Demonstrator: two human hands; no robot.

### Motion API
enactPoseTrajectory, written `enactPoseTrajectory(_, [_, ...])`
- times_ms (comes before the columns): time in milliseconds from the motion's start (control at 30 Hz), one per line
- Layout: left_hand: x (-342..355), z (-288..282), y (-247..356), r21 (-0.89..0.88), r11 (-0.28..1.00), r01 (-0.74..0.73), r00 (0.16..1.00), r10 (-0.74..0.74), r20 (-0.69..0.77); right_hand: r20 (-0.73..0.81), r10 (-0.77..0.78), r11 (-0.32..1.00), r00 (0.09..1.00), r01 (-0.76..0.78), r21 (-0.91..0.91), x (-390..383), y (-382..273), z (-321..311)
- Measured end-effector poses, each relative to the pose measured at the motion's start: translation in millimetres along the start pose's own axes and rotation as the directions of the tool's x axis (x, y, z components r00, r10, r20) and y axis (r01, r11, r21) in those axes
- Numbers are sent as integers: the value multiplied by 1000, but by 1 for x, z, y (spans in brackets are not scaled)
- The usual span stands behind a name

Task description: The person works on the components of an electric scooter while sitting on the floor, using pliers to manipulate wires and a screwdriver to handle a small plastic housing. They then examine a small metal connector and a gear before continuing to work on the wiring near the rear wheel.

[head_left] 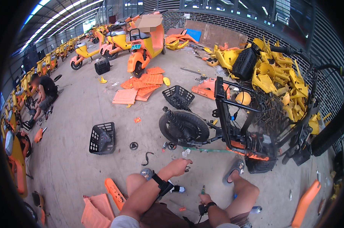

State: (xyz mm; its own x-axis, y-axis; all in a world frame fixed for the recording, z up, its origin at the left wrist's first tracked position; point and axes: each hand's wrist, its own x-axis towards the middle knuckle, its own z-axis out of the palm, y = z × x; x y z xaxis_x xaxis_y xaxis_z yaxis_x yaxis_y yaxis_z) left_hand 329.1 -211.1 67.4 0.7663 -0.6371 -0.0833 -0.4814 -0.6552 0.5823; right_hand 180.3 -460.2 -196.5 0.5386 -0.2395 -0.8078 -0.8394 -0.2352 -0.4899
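Note:
My left hand [177,168] is closed in front of me, above the floor. A small dark thing shows at its fingertips, too small to name. Lower and to the right, my right hand [206,199] is closed around a slim green-handled tool [203,189], whose far end I cannot make out. Ahead of both hands lies a stripped scooter frame [238,114], with its black rear wheel [184,127] toward me. A sprocket [133,146] and a short black curved piece [147,158] lie on the floor left of my left hand.
Black baskets [102,138] [178,97] sit on the floor. Orange panels [141,85] lie beyond, and a yellow panel heap [269,72] is at the right wall. Scooters [145,45] stand behind. A person [44,91] crouches at far left. An orange strip [307,203] lies at right.

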Motion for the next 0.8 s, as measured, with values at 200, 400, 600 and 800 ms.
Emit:
enactPoseTrajectory(200, [0,0,-6,40,999,-19,999,17,49,-67,-24,999,997,26,37,-7,-5,1])
enactPoseTrajectory(400, [4,-3,3,-20,1000,-7,1000,7,2,-18,22,999,1000,-23,-43,-3,-5,-1])
enactPoseTrajectory(600, [-3,1,-2,17,1000,0,998,-1,59,-35,8,1000,999,-9,-15,-5,-6,6])
enactPoseTrajectory(800, [1,4,-7,6,1000,19,997,-20,79,-19,15,1000,1000,-15,-14,-3,-4,6])
